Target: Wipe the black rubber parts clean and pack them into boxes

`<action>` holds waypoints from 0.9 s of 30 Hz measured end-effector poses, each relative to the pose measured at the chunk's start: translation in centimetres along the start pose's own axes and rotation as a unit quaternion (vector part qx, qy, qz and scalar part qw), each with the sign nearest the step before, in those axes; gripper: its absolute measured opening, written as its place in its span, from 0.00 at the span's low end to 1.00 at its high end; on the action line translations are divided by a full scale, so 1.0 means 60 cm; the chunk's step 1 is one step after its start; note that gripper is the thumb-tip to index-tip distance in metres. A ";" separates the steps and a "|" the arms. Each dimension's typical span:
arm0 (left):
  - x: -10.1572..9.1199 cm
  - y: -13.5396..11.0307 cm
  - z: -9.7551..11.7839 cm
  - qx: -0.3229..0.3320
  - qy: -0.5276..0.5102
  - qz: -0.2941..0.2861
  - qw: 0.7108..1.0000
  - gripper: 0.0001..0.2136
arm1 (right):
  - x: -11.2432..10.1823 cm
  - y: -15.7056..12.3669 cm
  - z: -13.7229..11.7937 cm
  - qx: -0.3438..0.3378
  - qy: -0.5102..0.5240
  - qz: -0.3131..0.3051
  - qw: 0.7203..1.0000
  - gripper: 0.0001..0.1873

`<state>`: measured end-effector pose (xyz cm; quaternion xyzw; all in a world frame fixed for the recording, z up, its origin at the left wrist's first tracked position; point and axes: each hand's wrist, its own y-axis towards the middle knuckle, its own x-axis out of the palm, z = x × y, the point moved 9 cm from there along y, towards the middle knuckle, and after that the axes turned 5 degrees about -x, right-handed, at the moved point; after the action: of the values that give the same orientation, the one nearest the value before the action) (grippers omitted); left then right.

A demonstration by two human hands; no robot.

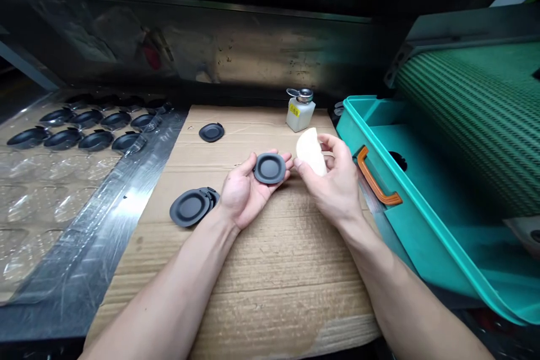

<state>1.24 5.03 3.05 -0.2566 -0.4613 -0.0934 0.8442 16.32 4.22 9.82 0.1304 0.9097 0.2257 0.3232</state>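
My L hand [242, 191] is palm-up & fairly open, supporting a round matte dark-grey moulded cap [269, 168] on the fingers, near the middle of the surface. Cap's recessed face is up. My R hand [335, 180] is in a narrow grip, thumb & fingers pinching a folded cream fabric wipe [311, 152]. Wipe is just beside the cap, not touching it.

Surface: flattened brown corrugated cardboard sheet [253, 292]. Near its L edge lies a small overlapping stack of dark-grey caps [189, 207]. Another single dark-grey cap [211, 132] lies flat near the far edge. Near the far R corner stands a white square pump-top solvent bottle w/ yellow label & metal lid [300, 112]; exact contents not readable.

Beyond the R edge: teal plastic bin [422, 202] w/ orange handle [374, 183], a small black item [399, 160] inside, partly hidden. Further R: green ribbed belt [472, 112].

Beyond the L edge: clear moulded plastic tray [42, 208] on a scratched metal sheet [101, 191], w/ rows of dark caps [86, 129] seated in its far section.
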 end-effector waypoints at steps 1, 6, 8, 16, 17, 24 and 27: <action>-0.001 0.000 0.003 0.007 0.000 0.002 1.000 0.18 | 0.005 -0.001 -0.003 0.000 0.028 -0.023 0.999 0.31; 0.003 0.003 0.002 0.026 0.023 -0.023 0.999 0.16 | 0.044 -0.032 -0.041 -0.055 -0.048 -0.148 0.986 0.32; 0.003 0.003 -0.004 0.027 0.030 -0.020 0.999 0.16 | 0.060 -0.046 -0.059 -0.082 -0.070 -0.165 0.980 0.29; 0.013 0.002 -0.015 0.047 0.047 -0.012 0.998 0.17 | 0.087 -0.042 -0.077 -0.079 -0.122 -0.146 0.978 0.24; 0.011 0.002 -0.016 0.045 0.051 -0.003 0.998 0.17 | 0.089 -0.043 -0.077 -0.082 -0.122 -0.159 0.976 0.24; 0.012 0.000 -0.012 0.049 0.081 -0.013 0.995 0.17 | 0.067 -0.044 -0.062 -0.073 -0.159 -0.161 0.971 0.23; 0.008 -0.002 -0.010 0.041 0.075 -0.006 0.996 0.16 | 0.060 -0.046 -0.061 -0.058 -0.150 -0.150 0.976 0.21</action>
<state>1.90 4.65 3.21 -0.2108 -0.4015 -0.0983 0.8858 10.97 2.03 9.04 0.0061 0.8455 0.2052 0.4929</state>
